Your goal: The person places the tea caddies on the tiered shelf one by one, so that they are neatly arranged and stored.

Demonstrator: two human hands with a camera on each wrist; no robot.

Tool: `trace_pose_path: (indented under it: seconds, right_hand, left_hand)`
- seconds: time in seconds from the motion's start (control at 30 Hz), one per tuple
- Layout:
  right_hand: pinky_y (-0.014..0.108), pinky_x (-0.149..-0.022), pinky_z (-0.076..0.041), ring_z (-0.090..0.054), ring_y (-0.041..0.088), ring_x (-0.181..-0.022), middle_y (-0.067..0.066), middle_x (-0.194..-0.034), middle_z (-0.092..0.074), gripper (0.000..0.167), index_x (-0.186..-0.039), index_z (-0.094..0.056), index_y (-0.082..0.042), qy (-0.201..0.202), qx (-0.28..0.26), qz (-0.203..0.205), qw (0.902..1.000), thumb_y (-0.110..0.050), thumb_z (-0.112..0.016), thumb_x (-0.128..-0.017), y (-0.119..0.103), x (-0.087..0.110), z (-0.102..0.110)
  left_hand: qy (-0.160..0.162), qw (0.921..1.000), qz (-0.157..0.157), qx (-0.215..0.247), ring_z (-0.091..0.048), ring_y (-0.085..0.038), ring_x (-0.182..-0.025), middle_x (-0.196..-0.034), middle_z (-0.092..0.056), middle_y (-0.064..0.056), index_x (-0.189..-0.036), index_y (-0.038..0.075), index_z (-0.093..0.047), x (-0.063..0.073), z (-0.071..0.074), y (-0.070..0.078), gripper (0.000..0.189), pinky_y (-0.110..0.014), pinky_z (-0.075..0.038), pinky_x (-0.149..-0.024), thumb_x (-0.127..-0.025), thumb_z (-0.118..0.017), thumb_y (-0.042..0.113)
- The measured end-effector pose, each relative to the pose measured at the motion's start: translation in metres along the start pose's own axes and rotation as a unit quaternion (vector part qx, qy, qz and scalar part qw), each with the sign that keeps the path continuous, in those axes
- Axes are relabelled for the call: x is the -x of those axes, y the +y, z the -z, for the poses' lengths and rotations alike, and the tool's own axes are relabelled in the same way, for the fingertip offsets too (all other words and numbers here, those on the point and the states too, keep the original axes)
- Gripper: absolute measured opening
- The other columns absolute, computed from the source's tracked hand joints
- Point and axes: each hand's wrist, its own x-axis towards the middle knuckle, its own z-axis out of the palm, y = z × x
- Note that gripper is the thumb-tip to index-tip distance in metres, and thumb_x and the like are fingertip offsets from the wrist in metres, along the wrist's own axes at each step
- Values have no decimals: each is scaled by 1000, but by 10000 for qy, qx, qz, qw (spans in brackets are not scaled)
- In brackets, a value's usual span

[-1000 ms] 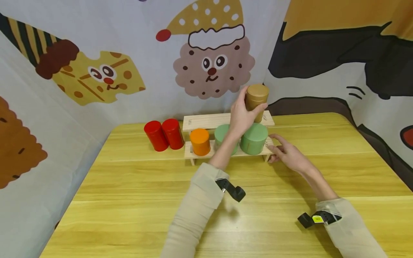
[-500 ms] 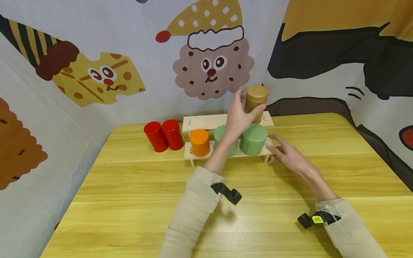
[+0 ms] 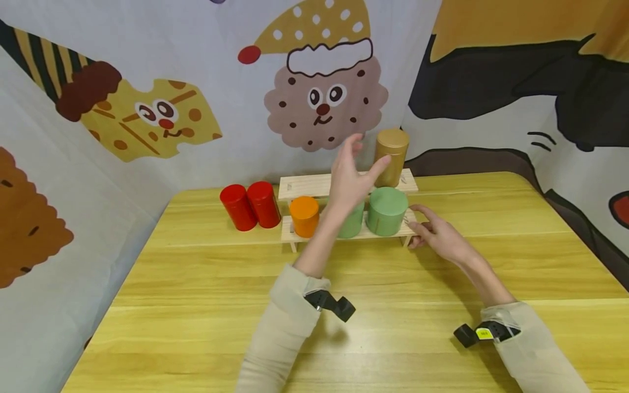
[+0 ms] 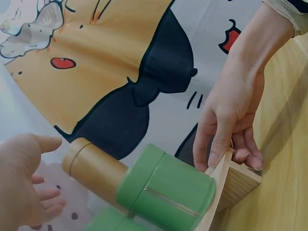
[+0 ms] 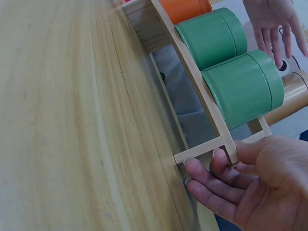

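Observation:
A gold canister (image 3: 393,144) stands upright at the right end of the upper tier of a two-tier wooden rack (image 3: 307,186). My left hand (image 3: 345,183) is just left of it, fingers spread and holding nothing; in the left wrist view a gap shows between that hand and the gold canister (image 4: 94,166). My right hand (image 3: 442,238) grips the right end of the lower tier, its fingers curled at the board's edge (image 5: 226,139). On the lower tier sit two green canisters (image 3: 387,213) and an orange canister (image 3: 304,216). My left forearm partly covers the left green one.
Two red canisters (image 3: 238,208) stand side by side on the wooden table (image 3: 196,305), left of the rack. A cloth with cartoon prints (image 3: 221,33) hangs behind and beside the table.
My left hand has let go of the gold canister and drawn back to the left and slightly down. The canister stays on the upper tier. My right hand has not moved.

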Motion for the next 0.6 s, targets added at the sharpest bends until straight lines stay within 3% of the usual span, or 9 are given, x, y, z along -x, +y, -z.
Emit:
trace_pose_path:
  seconds: [0.17,0.37,0.6]
  right_hand:
    - [40,-82,-59,-71,28,-83,15,-84,-68,59,-158,-18,0,-4,-5,-16,10000,-24,-43,-110,0,0,0]
    - [39,-82,-59,-71,29,-82,15,-83,-68,58,-158,-19,-1,11,8,-18,10000,-23,-43,-110,0,0,1]
    - [40,-81,-59,-71,28,-81,14,-82,-68,56,-156,-22,-1,39,91,-8,10000,-22,-44,-110,1,-1,0]
  left_hand:
    - [196,9996,-213,-15,-50,-24,-128,-138,-53,-10,-143,6,-47,4,11,2,63,-29,-41,-106,-92,-76,29]
    - [355,9982,-470,-57,-50,-27,-124,-134,-55,-16,-140,2,-49,9,25,2,58,-31,-40,-106,-93,-74,24]
    - [579,9970,-520,55,-52,-26,-123,-131,-57,-15,-138,1,-51,17,43,-3,55,-25,-38,-105,-93,-75,21]
